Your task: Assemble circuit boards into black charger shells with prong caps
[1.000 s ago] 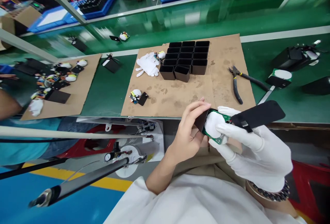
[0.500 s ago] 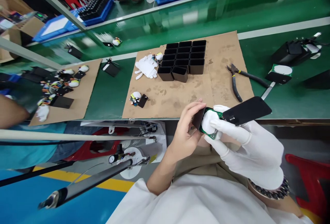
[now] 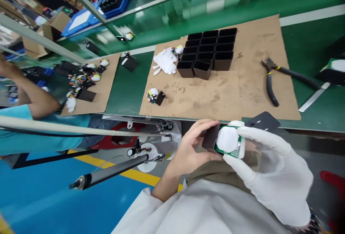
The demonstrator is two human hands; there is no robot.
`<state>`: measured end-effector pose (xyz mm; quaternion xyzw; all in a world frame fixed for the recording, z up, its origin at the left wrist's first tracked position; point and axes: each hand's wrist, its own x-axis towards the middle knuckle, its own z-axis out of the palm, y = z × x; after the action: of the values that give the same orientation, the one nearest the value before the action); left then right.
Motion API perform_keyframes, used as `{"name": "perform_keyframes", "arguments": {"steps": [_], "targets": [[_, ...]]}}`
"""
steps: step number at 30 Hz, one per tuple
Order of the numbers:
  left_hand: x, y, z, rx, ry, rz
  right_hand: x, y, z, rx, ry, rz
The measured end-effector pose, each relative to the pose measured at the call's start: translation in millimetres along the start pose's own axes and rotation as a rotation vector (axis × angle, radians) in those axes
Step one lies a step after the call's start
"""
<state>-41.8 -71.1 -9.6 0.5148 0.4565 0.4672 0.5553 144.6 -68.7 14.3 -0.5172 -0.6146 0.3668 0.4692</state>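
Landmark: the brown cardboard sheet (image 3: 205,94) lying flat on the green table; all places below are told from it.
Dark brown rectangular plastic box (image 3: 210,137): in front of the sheet's near edge, on the person's side, held up off the table; its long axis runs roughly left to right, about along that edge, with the open mouth pointing to the person's right.
Green circuit board with a round white pad (image 3: 227,139): in front of the same edge, at the box's mouth, its left end just inside; the padded face is turned up toward the head.
Black flat panel with rounded corners (image 3: 265,121): by the sheet's near right corner, beyond the gloved fingers, slanting away to the right.
Bare left hand (image 3: 188,151): grasping the box, fingers along the far side, thumb along the near side.
White-gloved right hand (image 3: 275,165): pinching the board by its far and near edges, between fingers and thumb.
Block of open dark boxes (image 3: 207,51): on the sheet's far half, mouths up.
Black-handled pliers (image 3: 272,78): across the sheet's right edge, handles spread.
Crumpled white glove (image 3: 165,61): on the sheet's far left part.
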Motion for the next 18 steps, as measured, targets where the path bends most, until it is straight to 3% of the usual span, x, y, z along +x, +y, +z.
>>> {"name": "perform_keyframes", "arguments": {"steps": [3, 5, 13, 18], "targets": [[-7, 2, -5.5, 0.007, 0.012, 0.024, -1, -4, 3, 0.149, -0.048, 0.176], [-8, 2, -9.0, 0.011, 0.02, 0.051, 1, -5, 4, 0.187, -0.088, 0.215], [-4, -2, -14.2, 0.028, 0.009, 0.115, -1, 1, -3, 0.053, -0.053, -0.092], [-1, -7, -13.3, -0.018, -0.006, 0.127, 7, -6, -5, -0.028, -0.148, -0.2]]}}
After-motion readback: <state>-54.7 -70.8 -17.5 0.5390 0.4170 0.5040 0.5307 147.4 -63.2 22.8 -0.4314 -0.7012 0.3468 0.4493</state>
